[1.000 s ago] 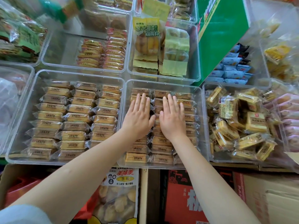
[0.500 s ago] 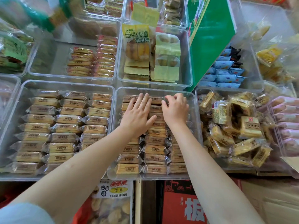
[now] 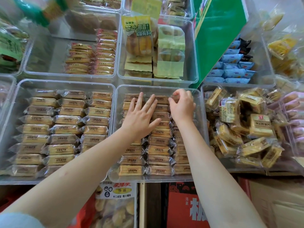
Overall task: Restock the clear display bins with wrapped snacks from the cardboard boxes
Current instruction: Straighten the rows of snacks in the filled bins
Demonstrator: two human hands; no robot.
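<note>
Clear plastic is pretty much filling the whole view, bins sitting wall to wall so there's hardly any gap between their rims, and the only loose room is showing at the far end of the middle bin [image 3: 199,122], where a strip of bare floor is lying behind the last row. That bin is holding three tight columns of wrapped snacks [image 3: 158,150], tan bars in see-through film with dark print, running right down to the near wall. The left hand [image 3: 139,118] is lying flat with fingers straight and spread, pressing on the far rows of the left and middle columns. The right hand [image 3: 181,105] is sitting just beside it, fingers curled, pinching the crinkly end of a wrapper at the far right; whether it's lifting anything, can't tell. The left bin [image 3: 65,83] is packed with the same bars in neat rows, while the right bin [image 3: 203,92] is holding a jumbled heap of yellow cakes [image 3: 243,127]. Behind, a bin of pale green packs [image 3: 170,63] is sitting next to a tilted green box [image 3: 217,38]. Red cardboard boxes [image 3: 184,204] are peeking out below the near rims.
</note>
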